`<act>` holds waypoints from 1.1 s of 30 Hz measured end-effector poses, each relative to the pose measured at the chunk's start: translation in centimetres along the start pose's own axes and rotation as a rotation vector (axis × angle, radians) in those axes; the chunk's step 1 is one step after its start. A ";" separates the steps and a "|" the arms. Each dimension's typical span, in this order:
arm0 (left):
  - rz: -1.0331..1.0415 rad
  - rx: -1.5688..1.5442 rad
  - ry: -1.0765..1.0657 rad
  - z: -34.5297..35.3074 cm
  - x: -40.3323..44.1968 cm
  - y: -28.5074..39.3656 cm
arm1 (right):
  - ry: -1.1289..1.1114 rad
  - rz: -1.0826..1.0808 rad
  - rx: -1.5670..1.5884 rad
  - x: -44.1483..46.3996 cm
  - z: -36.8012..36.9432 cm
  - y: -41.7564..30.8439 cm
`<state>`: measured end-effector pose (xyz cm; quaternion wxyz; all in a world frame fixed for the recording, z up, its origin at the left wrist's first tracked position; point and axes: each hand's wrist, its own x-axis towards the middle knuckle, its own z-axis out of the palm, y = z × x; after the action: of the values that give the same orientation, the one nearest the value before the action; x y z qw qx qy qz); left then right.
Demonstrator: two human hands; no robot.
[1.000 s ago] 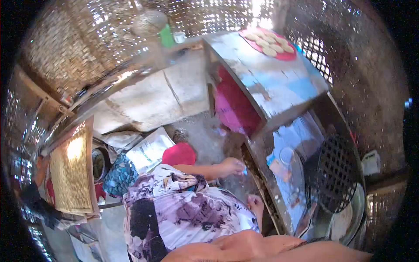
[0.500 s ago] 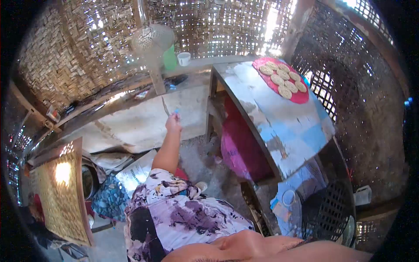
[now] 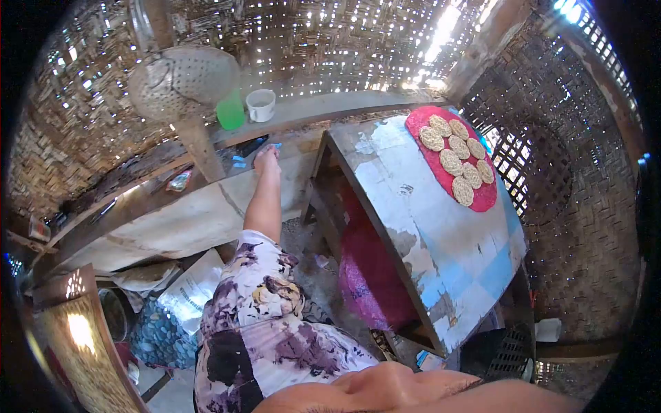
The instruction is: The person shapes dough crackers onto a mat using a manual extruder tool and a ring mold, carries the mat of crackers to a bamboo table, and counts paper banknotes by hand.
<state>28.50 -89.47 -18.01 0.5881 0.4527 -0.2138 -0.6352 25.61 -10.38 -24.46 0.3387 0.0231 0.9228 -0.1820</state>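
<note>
My left hand [image 3: 266, 161] reaches forward at the end of a stretched arm, over the wooden ledge along the woven wall. Its fingers are closed on a small light-blue thing [image 3: 278, 146], too small to name. Beside the hand lie small blue pieces [image 3: 239, 162] and a dark object [image 3: 252, 145] on the ledge. Behind stand a green cup [image 3: 231, 110] and a white mug [image 3: 261, 106]. My right hand is out of view.
Right of the arm stands a worn blue-and-white table [image 3: 385, 179], with round patterned discs on a red sheet [image 3: 430, 168]. A perforated metal strainer [image 3: 182, 84] hangs from the post. A pink bag [image 3: 368, 289] sits under the table.
The view has shifted closer to the wall ledge and table. My left hand, with the small blue thing, has moved forward from before the pale panel to the ledge.
</note>
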 end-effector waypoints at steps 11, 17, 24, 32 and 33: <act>0.251 0.259 0.320 0.4 1.8 -3.7 | 0.047 0.059 -0.086 -1.1 0.1 -0.7; 0.432 0.333 0.226 -7.1 -12.9 -5.3 | 0.107 0.021 -0.106 -3.2 0.6 2.7; 0.393 0.707 -1.030 -9.1 -38.2 -5.9 | 0.257 -0.090 -0.222 -6.6 2.8 8.3; 0.106 0.628 -2.240 -9.6 -49.3 -7.1 | 0.435 -0.247 0.244 -5.0 -7.6 3.4; 0.079 0.643 -2.298 -9.4 -52.0 -8.0 | 0.461 -0.288 0.314 -4.8 -9.3 4.8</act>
<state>26.59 -36.36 -12.34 -0.0685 -0.2611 -0.7780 -0.5673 24.38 -2.21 -16.42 0.0834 -0.0153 0.9296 -0.3586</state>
